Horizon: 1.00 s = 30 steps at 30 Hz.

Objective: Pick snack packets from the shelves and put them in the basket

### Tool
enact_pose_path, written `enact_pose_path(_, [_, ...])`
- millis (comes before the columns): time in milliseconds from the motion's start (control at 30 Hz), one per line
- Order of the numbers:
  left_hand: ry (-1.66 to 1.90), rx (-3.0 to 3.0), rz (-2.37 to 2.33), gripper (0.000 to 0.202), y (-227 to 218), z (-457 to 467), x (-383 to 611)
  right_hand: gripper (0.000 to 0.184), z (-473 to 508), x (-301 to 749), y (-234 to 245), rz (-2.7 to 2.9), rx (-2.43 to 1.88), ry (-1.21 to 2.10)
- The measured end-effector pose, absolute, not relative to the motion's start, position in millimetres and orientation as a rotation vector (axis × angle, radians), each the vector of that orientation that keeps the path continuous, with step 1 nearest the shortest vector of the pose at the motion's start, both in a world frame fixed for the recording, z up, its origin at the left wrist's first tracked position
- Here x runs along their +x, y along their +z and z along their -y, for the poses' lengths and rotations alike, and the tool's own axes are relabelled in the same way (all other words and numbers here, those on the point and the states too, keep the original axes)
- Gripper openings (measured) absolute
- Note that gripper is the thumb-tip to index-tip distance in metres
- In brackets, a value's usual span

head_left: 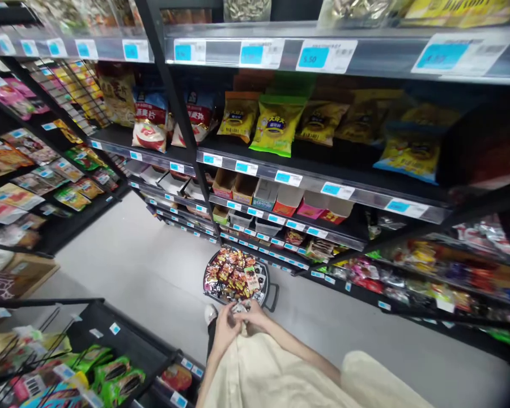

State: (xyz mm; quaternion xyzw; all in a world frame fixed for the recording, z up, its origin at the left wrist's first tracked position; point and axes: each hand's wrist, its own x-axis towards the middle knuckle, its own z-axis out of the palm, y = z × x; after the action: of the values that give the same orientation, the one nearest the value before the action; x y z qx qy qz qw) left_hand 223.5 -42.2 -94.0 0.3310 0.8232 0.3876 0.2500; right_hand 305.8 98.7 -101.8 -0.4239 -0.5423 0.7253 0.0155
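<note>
A black shopping basket point(272, 296) stands on the grey floor below me, filled with several small red and dark snack packets. Both hands are low at the basket's near rim, over my pale garment. My left hand point(224, 330) and my right hand point(255, 317) are closed together on a small silvery packet point(240, 308) held between them. Fingers of both hands pinch its edges.
Black store shelves point(323, 181) with blue price tags run along the right, holding yellow and green snack bags point(276, 126) and open cartons. More shelves of packets stand at the left point(34, 187). A low rack with green bags point(110, 371) sits at bottom left. Grey aisle floor lies between.
</note>
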Motion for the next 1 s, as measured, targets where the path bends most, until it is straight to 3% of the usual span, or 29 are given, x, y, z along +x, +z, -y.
enact_pose_path(167, [1.124, 1.006, -2.046, 0.055, -74.2, 47.6, 164.0, 0.043, -90.4, 265.9, -88.9, 1.711, -1.247, 2.183])
enact_pose_path(367, [1.187, 1.123, -1.960, 0.033, -37.3, 61.2, 76.5, 0.047, -64.9, 192.9, -42.6, 1.603, -0.982, 2.145])
enact_pose_path(500, [1.272, 1.138, -1.829, 0.034, -15.0, 68.0, 38.1, 0.051, -53.3, 171.1, -11.8, 1.506, -0.939, 2.150])
enact_pose_path(667, [1.285, 1.064, -1.649, 0.028, 2.4, 62.4, 26.7, 0.058, -45.1, 177.2, 8.2, 1.339, -0.910, 2.200])
enact_pose_path(867, [1.383, 1.032, -1.670, 0.029, 7.3, 58.4, 38.2, 0.043, -35.3, 179.3, 3.2, 0.905, -1.016, 2.264])
enact_pose_path(1000, [1.497, 0.767, -1.637, 0.041, -5.6, 70.6, 52.0, 0.054, -40.7, 174.3, 2.8, 1.091, -1.069, 2.156])
